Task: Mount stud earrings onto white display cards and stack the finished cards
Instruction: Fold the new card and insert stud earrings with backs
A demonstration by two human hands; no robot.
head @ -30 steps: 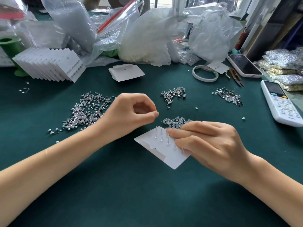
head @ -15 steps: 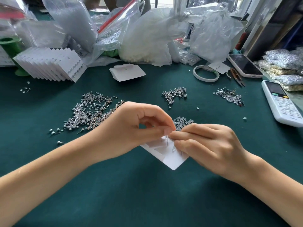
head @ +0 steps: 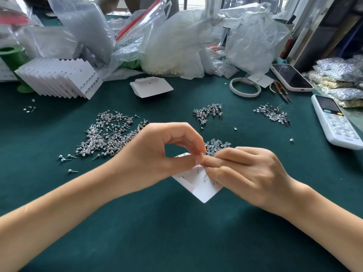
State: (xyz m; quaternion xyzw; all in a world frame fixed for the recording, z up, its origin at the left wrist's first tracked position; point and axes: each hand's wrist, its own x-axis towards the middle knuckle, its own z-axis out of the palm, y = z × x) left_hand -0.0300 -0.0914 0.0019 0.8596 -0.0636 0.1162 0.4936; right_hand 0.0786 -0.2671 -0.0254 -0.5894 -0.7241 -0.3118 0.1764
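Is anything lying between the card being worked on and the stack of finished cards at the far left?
Yes. The big pile of loose studs lies on the cloth between the card and the finished stack; the left hand also covers the card's left side.

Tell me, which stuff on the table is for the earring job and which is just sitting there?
For the job: white card, big earring pile, clear backs, stack of finished cards.

Just lying about: phone, remote, tape roll, snips.

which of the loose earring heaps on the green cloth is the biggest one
The heap left of the left hand, the big stud pile, spreads far wider than the middle pile or the right pile.
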